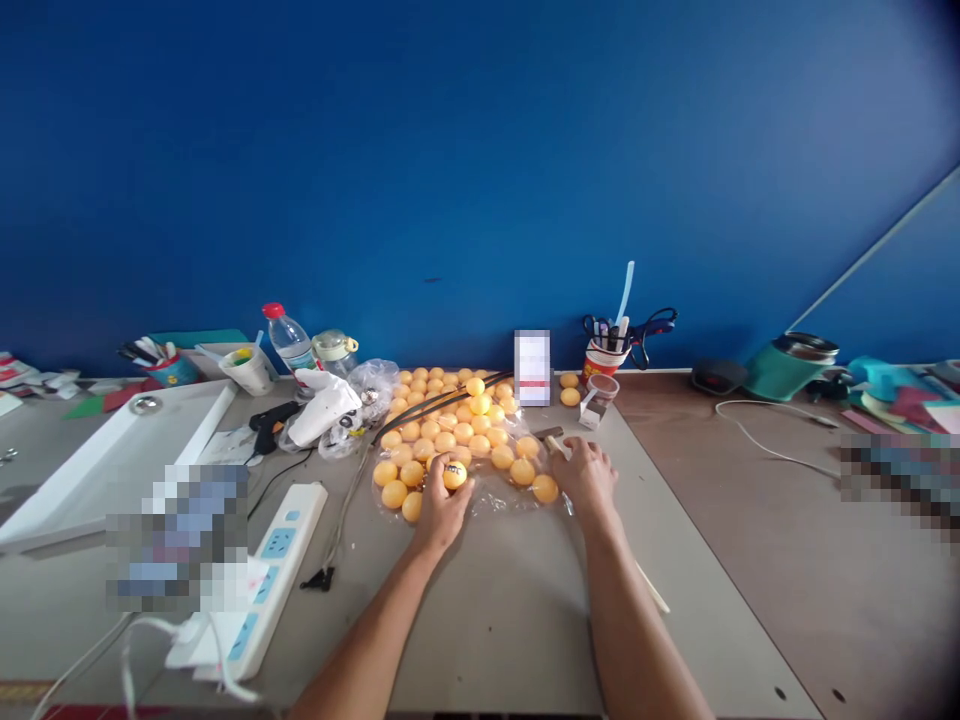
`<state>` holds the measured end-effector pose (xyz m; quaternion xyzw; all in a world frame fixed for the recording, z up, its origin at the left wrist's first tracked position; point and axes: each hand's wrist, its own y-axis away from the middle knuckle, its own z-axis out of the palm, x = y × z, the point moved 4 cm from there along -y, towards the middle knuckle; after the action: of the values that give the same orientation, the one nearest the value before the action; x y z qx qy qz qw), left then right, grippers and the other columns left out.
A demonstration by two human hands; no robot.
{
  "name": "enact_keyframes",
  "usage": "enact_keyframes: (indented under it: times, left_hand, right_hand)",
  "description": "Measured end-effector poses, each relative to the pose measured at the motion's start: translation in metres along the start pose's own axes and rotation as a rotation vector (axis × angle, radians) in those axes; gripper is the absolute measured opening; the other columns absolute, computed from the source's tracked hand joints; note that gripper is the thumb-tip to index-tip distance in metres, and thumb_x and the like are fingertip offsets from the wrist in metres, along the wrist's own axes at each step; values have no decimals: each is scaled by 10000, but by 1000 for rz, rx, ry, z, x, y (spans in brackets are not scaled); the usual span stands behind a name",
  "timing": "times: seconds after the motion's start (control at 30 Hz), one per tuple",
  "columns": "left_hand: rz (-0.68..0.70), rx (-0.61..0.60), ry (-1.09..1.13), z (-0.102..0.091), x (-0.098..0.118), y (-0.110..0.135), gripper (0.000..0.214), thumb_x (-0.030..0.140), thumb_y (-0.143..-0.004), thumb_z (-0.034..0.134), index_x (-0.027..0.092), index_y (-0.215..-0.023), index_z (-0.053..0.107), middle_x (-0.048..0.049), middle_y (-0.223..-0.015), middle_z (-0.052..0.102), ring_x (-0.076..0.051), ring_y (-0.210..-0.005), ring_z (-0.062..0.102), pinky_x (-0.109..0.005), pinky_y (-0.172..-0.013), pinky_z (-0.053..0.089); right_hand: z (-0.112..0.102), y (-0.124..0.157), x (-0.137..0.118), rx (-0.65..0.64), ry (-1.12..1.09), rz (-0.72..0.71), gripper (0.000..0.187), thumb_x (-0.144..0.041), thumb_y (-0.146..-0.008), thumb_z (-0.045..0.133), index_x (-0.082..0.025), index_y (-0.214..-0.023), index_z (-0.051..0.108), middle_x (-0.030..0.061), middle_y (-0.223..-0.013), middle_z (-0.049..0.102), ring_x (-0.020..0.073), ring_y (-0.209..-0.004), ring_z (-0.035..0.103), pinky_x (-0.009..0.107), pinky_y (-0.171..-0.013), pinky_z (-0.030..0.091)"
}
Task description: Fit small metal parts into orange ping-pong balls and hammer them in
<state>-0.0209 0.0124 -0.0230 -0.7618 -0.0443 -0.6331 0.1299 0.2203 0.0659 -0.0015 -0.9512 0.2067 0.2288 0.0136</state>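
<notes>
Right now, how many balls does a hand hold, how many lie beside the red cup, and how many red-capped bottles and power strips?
Orange ball in the left hand: 1
Orange balls beside the red cup: 2
Red-capped water bottle: 1
Power strip: 1
Total: 5

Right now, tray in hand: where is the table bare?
Bare: grey tabletop between left hand and right hand, near side of the clear bag of orange balls; brown tabletop right of the right hand, nearer than the white cable. Crowded: around the black glue gun and white power strip.
</notes>
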Motion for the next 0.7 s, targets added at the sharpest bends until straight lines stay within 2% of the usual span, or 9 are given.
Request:
enact_keyframes:
  times: [0.13, 0.3, 0.4, 0.5, 0.6, 0.63, 0.7]
  left_hand:
    - [6, -31, 45, 0, 3, 0, 296, 276, -761, 630, 214, -1035, 535, -32, -961, 575, -161, -821, 565, -280, -755, 488]
    - [36, -72, 102, 2, 7, 2, 311, 289, -753, 637, 213, -1041, 551, -55, -1045, 584, -181, -939, 584, -317, -865, 483]
    - [-17, -111, 172, 7, 3, 2, 353, 306, -742, 653, 211, -1057, 523, -37, -989, 569, -157, -799, 609, -312, -771, 518]
    - [-75, -117, 228, 10, 1, 2, 380, 319, -718, 679, 211, -1032, 493, -3, -884, 558, -124, -648, 587, -285, -640, 518]
    - [-112, -126, 260, 11, 2, 2, 363, 293, -701, 684, 211, -987, 477, 30, -764, 556, -111, -591, 566, -250, -576, 489]
    - [-132, -114, 265, 11, 3, 2, 343, 276, -708, 667, 213, -986, 476, 36, -743, 559, -107, -589, 567, -241, -576, 482]
    - [-162, -103, 267, 10, 4, 1, 321, 241, -704, 644, 211, -977, 477, 45, -699, 560, -101, -579, 563, -225, -565, 463]
  right_hand:
    - [5, -3, 6, -116, 100, -10, 405, -267, -830, 481, -185, -1206, 608, 168, -1245, 580, 336, -1153, 522, 445, -905, 380]
    - [11, -4, 6, -133, 132, -66, 408, -165, -805, 458, -168, -1183, 611, 172, -1158, 626, 305, -1093, 584, 411, -857, 409]
    - [9, -4, 4, -116, 108, -81, 330, -169, -807, 455, -155, -1077, 644, 166, -1081, 650, 283, -1006, 624, 372, -808, 428]
    - [-4, -3, -2, -7, -10, -142, 283, -183, -814, 436, -143, -1002, 644, 158, -1028, 648, 254, -924, 630, 329, -753, 434]
    - [-24, 6, -12, 154, -212, -306, 245, -196, -827, 403, -156, -919, 627, 116, -927, 640, 222, -858, 603, 293, -705, 424]
    - [-28, 12, -17, 163, -282, -373, 225, -215, -835, 404, -165, -887, 617, 91, -862, 632, 208, -808, 592, 281, -676, 417]
    - [-28, 25, -26, 54, -404, -481, 211, -262, -863, 403, -179, -826, 592, 27, -697, 580, 166, -654, 541, 254, -589, 384]
